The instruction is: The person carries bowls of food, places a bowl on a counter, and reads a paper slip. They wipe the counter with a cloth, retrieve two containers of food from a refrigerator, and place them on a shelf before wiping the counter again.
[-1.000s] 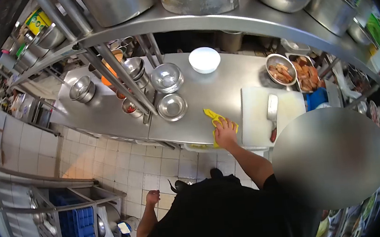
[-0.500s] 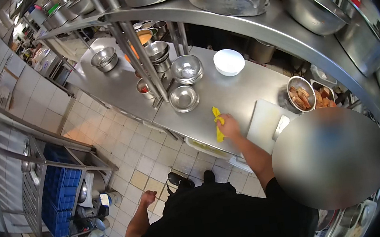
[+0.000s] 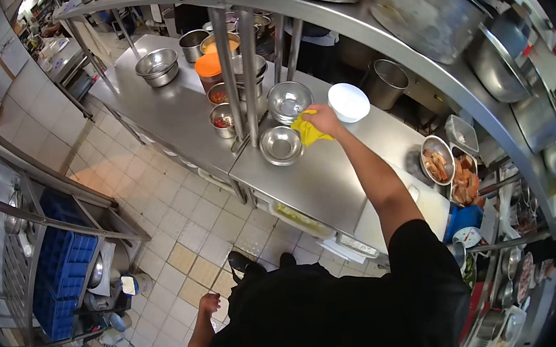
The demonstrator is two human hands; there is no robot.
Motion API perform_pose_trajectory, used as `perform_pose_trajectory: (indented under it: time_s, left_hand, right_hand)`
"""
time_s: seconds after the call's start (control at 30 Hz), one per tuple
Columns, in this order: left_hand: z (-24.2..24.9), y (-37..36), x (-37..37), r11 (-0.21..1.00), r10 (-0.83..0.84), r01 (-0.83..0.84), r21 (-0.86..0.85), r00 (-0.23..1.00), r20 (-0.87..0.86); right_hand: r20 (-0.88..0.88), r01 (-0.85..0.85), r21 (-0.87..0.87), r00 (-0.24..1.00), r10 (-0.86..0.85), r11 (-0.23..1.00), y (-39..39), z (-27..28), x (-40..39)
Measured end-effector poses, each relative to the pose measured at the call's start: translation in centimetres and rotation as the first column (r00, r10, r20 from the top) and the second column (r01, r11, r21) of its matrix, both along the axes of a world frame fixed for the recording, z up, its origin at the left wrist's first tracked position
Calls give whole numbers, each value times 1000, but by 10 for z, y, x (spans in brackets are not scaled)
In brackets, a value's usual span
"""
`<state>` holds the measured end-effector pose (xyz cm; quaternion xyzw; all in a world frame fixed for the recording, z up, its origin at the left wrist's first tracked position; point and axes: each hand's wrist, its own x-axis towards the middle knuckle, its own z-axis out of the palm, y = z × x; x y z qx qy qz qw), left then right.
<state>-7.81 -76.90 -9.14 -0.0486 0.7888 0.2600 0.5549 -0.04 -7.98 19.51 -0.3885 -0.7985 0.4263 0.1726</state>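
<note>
My right hand (image 3: pixel 323 119) grips a yellow cloth (image 3: pixel 311 130) on the steel counter (image 3: pixel 307 187). The cloth lies close beside a small metal bowl (image 3: pixel 281 145) and in front of a stack of larger metal bowls (image 3: pixel 289 99). A white bowl (image 3: pixel 349 102) stands just to the right of my hand. My left hand (image 3: pixel 209 303) hangs low over the tiled floor, away from the counter; its fingers are curled, and what they hold, if anything, is too small to make out.
A white cutting board (image 3: pixel 425 201) lies at the counter's right part, near a metal bowl of meat (image 3: pixel 437 161). Shelf posts (image 3: pixel 247 67) rise from the counter beside food containers. Overhead runs a shelf (image 3: pixel 384 21) with large pots. Blue crates (image 3: pixel 73 272) fill a rack at left.
My right hand has moved the yellow cloth away from my body, up to the metal bowls. The blurred round shape at the right is gone. The camera view has shifted.
</note>
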Motion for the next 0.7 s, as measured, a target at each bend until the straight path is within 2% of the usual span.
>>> perform_pose_trajectory:
  time_s: [0.03,0.17,0.27,0.33,0.4,0.43,0.5,0.53,0.57,0.6,0.67,0.7]
  left_hand:
    - [-4,-3,-6,1000,-5,5,11,1000,-5]
    - [-21,-13,-37,997,21,-20,74,1000,-6]
    - [-37,-23,-62,994,27,-25,107,999,-24]
    - [-37,-21,-79,993,39,-35,114,999,-31]
    - [-54,-33,-104,962,216,-248,116,948,233]
    - [-51,-35,-106,981,-9,-14,193,993,117]
    - [-34,-26,-104,951,232,-247,186,968,97]
    - [-28,-21,-107,915,348,-357,190,934,79]
    - [-20,-14,-109,978,198,-194,81,979,-44]
    - [-11,-6,-110,960,276,-272,66,960,-53]
    - [12,8,-103,902,432,-431,20,900,-64]
    - [16,12,-97,918,397,-396,32,913,-98]
  right_hand:
    - [28,5,57,1000,-6,998,2,8,-11]
    - [54,45,88,997,-50,995,33,22,-53]
    - [32,97,342,993,-115,935,51,30,-82]
    - [11,138,365,988,-153,921,43,47,-102]
    - [-44,161,450,986,-159,879,47,46,-116]
    - [-89,166,517,986,-140,840,54,32,-122]
    - [-147,173,572,983,-108,801,66,-4,-132]
    - [-111,134,582,990,-85,802,76,-31,-134]
    - [67,32,610,994,-92,791,71,-41,-133]
    - [244,-75,620,965,-101,781,64,-49,-131]
    - [428,-198,542,902,-65,817,50,-49,-132]
    - [522,-262,486,852,-37,834,43,-50,-129]
